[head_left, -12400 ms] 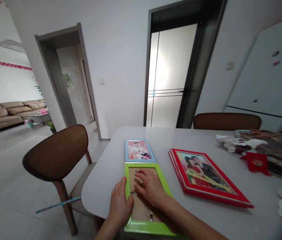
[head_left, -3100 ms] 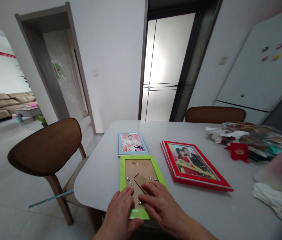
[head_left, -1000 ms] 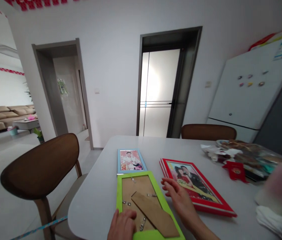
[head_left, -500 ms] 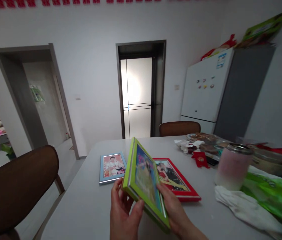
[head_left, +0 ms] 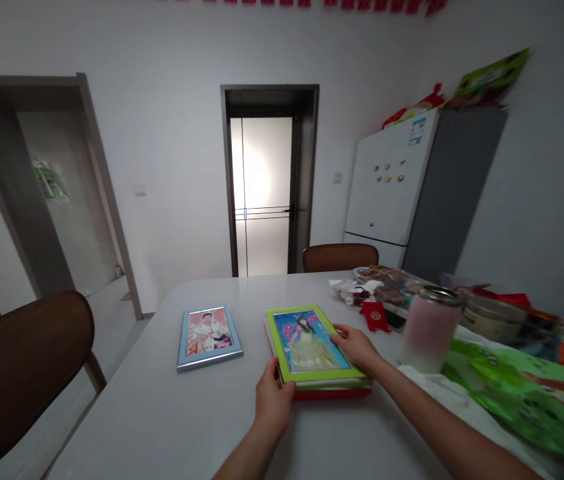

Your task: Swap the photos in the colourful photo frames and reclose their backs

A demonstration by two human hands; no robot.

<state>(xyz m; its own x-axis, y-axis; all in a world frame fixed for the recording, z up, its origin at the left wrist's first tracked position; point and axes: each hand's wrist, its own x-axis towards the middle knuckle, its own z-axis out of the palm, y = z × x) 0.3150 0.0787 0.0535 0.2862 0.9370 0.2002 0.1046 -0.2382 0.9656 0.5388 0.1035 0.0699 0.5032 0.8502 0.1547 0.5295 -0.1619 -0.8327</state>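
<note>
Fingers (head_left: 343,329) of my left hand (head_left: 274,399) and right hand (head_left: 359,348) are clamped on a lime-green photo frame (head_left: 312,343); blue photo frame (head_left: 209,335) by the white counter's (head_left: 202,420) left edge, fridge (head_left: 387,190) past the far one.

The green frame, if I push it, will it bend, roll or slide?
The green frame probably won't bend much: its border looks straight and thick. It likely won't roll either, since it's flat with square corners. It might slide, though, because it lies on top of the red frame.
</note>
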